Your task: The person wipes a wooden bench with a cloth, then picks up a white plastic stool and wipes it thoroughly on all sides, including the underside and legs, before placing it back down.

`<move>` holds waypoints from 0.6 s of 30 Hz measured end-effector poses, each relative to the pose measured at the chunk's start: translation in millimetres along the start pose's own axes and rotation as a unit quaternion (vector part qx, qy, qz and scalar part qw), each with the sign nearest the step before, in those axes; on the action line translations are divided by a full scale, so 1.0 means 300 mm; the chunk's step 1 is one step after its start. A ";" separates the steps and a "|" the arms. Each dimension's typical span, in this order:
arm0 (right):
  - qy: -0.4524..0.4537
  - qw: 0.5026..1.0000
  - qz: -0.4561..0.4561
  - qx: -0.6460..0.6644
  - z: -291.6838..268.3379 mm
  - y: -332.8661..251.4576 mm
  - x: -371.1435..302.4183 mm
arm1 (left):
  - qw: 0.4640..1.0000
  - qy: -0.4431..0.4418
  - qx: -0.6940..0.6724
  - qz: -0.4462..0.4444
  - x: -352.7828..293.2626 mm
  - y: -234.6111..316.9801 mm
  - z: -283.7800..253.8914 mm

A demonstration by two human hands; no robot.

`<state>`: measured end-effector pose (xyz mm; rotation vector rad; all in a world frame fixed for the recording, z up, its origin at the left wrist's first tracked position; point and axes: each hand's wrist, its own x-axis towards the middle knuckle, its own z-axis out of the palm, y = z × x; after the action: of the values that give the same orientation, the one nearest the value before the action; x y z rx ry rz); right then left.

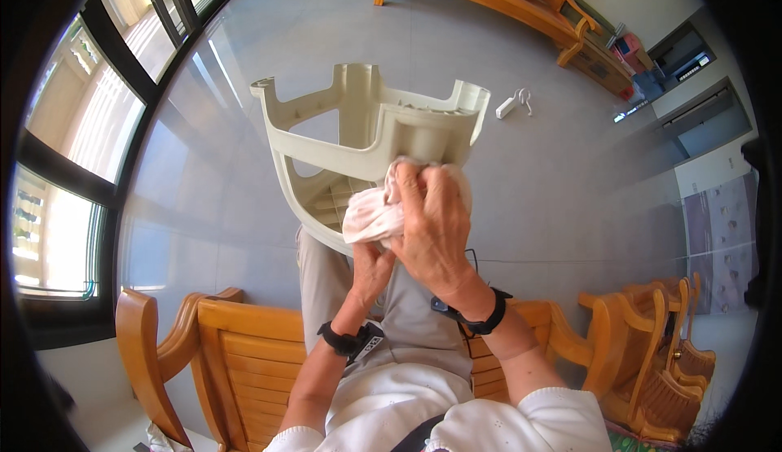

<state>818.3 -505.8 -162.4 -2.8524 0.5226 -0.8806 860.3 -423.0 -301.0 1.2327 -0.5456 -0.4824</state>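
A cream plastic stool (pixel 324 152) is tilted over my lap with its legs pointing up and away from me. My right hand (pixel 434 228) presses a crumpled pale pink cloth (pixel 373 217) against the outside of the near right leg, its fingers bent and closed on the fabric. Just below the cloth, my left hand (pixel 373 269) is at the stool's near rim and appears to grip it. The cloth covers the fingertips of that hand.
I sit on a slatted wooden bench (pixel 252 346). More wooden chairs (pixel 664 362) stand at the right, and a long wooden bench (pixel 481 0) at the far side. A small white object with a cord (pixel 507 108) lies on the grey floor (pixel 570 199). Dark-framed windows (pixel 77 167) line the left.
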 end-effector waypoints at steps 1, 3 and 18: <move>0.003 1.000 -0.007 -0.003 0.015 -0.004 -0.015 | 1.000 -0.005 0.013 -0.006 0.001 0.000 0.001; -0.003 1.000 0.002 0.012 0.028 0.000 -0.047 | 0.999 -0.005 0.033 -0.010 0.002 0.006 0.000; 0.081 0.996 -0.031 0.026 -0.033 0.050 0.050 | 0.996 -0.058 -0.012 -0.067 0.011 0.032 -0.018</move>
<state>819.9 -525.2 -149.6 -2.7789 0.4219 -1.1259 866.7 -418.5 -292.7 1.2279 -0.5560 -0.6742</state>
